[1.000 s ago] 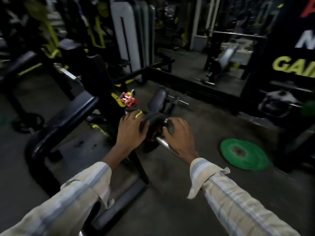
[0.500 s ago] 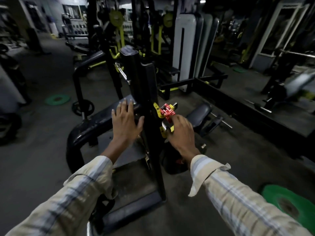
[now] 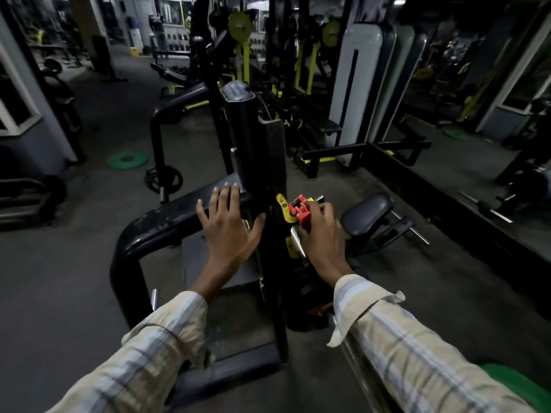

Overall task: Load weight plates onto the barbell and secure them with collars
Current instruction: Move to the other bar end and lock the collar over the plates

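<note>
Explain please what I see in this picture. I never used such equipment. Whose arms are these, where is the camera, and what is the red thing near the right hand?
The camera sits on a person's head and looks forward and down, so the two striped sleeves are that person's own arms. The place is a gym. The left hand is open, fingers spread, beside a black upright post of a rack. The right hand reaches to a red collar, a clamp that locks weight plates on a bar; its fingers touch the collar, but a firm grip cannot be told. Under that hand a shiny steel bar shows. Green weight plates lie on the floor: one far left, one at the bottom right corner.
</note>
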